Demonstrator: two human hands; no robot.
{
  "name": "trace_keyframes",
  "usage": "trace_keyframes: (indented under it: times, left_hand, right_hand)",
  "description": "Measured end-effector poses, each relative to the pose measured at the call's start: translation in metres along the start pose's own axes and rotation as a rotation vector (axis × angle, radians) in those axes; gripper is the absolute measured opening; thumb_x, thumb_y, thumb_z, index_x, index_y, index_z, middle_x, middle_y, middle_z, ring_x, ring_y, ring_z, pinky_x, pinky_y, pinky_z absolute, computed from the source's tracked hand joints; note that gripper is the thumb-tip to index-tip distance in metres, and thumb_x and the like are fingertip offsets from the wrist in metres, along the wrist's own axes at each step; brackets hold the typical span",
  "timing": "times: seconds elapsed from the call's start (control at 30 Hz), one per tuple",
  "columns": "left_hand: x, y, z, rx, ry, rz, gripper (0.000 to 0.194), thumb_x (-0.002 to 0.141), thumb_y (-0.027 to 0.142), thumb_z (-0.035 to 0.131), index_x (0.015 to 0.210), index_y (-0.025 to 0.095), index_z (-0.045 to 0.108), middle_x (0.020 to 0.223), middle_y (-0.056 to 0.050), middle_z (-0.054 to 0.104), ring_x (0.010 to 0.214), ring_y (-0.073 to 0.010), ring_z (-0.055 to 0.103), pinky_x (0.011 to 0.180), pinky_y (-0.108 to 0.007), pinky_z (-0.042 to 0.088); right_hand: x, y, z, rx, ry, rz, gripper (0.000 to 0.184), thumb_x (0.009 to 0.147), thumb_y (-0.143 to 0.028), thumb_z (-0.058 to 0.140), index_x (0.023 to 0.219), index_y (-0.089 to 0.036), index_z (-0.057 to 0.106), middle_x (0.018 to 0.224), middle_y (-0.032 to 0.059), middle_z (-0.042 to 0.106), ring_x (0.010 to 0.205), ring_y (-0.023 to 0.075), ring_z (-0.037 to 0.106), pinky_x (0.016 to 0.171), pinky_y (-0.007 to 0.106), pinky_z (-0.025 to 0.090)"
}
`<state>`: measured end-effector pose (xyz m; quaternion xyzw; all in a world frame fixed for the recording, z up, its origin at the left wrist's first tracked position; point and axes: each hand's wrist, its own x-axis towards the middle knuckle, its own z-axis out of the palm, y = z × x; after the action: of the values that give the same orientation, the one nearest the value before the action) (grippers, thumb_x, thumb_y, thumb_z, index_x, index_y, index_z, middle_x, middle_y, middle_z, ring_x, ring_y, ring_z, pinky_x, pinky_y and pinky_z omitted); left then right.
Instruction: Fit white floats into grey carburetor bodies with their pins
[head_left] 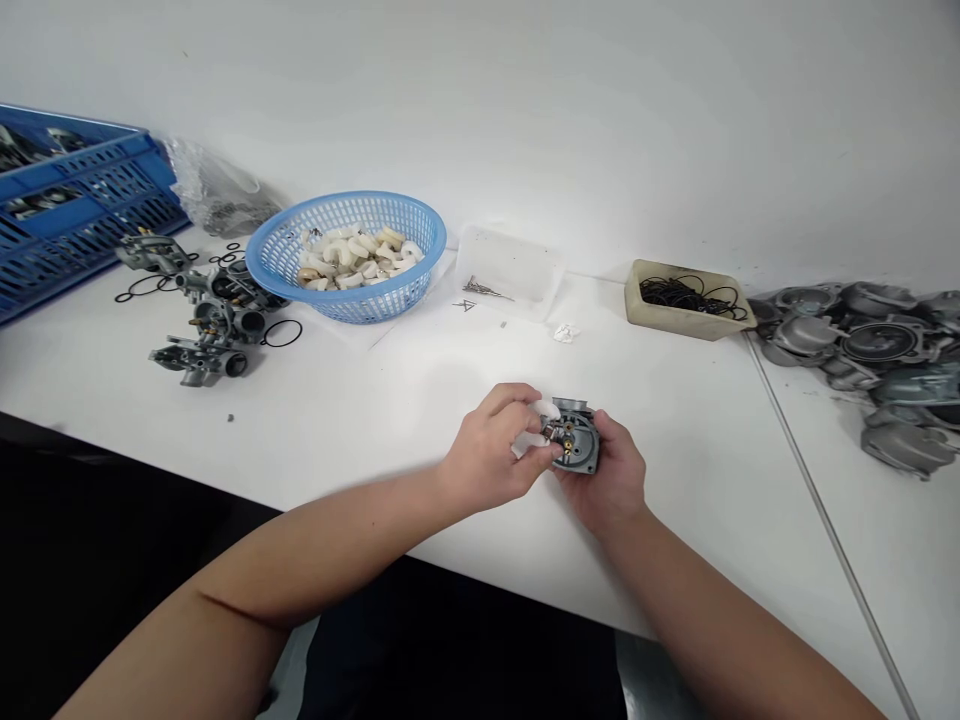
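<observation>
A grey metal carburetor body [585, 452] is gripped along its right side by my right hand [609, 485], its open underside and brass jets facing up. Between the fingers of my left hand [491, 447] is a white plastic float [545, 409], set against the left side of the carburetor body. My fingers partly cover the float, so whether it is seated cannot be seen. Beyond my hands, a shallow white tray [529, 268] contains several thin metal pins [480, 289].
A blue basket [349, 197] full of white floats [352, 258] stands left of the tray. More carburetor bodies [214, 325] lie beside a blue crate [82, 210]. On the right are a beige box [679, 321] of black rubber rings [682, 293] and piled grey metal parts [885, 350].
</observation>
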<state>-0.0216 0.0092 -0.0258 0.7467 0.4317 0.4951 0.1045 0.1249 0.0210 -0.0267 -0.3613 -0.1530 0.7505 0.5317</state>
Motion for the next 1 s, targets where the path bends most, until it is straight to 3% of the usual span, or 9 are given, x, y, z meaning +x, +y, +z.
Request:
trace_keyframes:
  times: [0.27, 0.4, 0.5, 0.63, 0.83, 1.0]
  left_hand:
    - [0.003, 0.006, 0.000, 0.080, 0.122, -0.044, 0.045, 0.067, 0.037, 0.075, 0.103, 0.018, 0.055, 0.088, -0.006, 0.064, 0.083, -0.0200, 0.062, 0.067, -0.031, 0.054]
    - [0.005, 0.016, -0.002, 0.048, 0.052, -0.101, 0.046, 0.064, 0.046, 0.078, 0.096, 0.017, 0.062, 0.084, -0.005, 0.066, 0.076, -0.0183, 0.062, 0.065, -0.030, 0.054]
    - [0.009, 0.027, 0.000, 0.094, -0.074, -0.265, 0.037, 0.061, 0.049, 0.077, 0.077, 0.019, 0.062, 0.069, -0.001, 0.063, 0.069, -0.0172, 0.059, 0.059, -0.029, 0.050]
    - [0.015, 0.036, 0.005, 0.228, -0.232, -0.416, 0.041, 0.060, 0.055, 0.074, 0.060, 0.019, 0.056, 0.057, 0.000, 0.053, 0.059, -0.0158, 0.054, 0.052, -0.028, 0.042]
    - [0.014, 0.032, 0.013, 0.357, -0.230, -0.433, 0.048, 0.057, 0.062, 0.072, 0.064, 0.017, 0.058, 0.063, -0.004, 0.058, 0.062, -0.0194, 0.058, 0.052, -0.029, 0.042]
    - [0.015, 0.033, 0.014, 0.336, -0.253, -0.501, 0.046, 0.063, 0.060, 0.070, 0.073, 0.017, 0.060, 0.069, -0.003, 0.061, 0.066, -0.0200, 0.060, 0.054, -0.029, 0.042]
  right_hand:
    - [0.002, 0.000, -0.001, -0.016, 0.014, -0.033, 0.020, 0.071, -0.035, 0.066, 0.072, -0.016, 0.071, 0.070, 0.0020, 0.069, 0.066, 0.0162, 0.063, 0.060, 0.025, 0.051]
    - [0.001, 0.001, 0.001, -0.071, -0.010, -0.065, 0.023, 0.073, -0.038, 0.065, 0.071, -0.016, 0.070, 0.068, 0.0024, 0.068, 0.065, 0.0164, 0.063, 0.061, 0.026, 0.051]
    - [-0.002, 0.000, 0.004, -0.130, -0.029, -0.061, 0.025, 0.075, -0.041, 0.063, 0.070, -0.018, 0.068, 0.064, 0.0023, 0.067, 0.061, 0.0174, 0.061, 0.058, 0.028, 0.050]
    - [-0.006, 0.000, 0.007, -0.148, -0.056, -0.059, 0.026, 0.077, -0.043, 0.061, 0.067, -0.019, 0.066, 0.062, 0.0020, 0.065, 0.060, 0.0179, 0.060, 0.057, 0.030, 0.049]
    - [-0.004, 0.002, 0.006, -0.106, 0.026, -0.047, 0.023, 0.075, -0.041, 0.063, 0.069, -0.019, 0.068, 0.065, 0.0021, 0.067, 0.063, 0.0172, 0.061, 0.059, 0.028, 0.050]
    - [-0.003, 0.004, 0.006, -0.106, 0.027, -0.059, 0.023, 0.072, -0.039, 0.066, 0.069, -0.017, 0.070, 0.066, 0.0013, 0.067, 0.065, 0.0155, 0.061, 0.063, 0.026, 0.050]
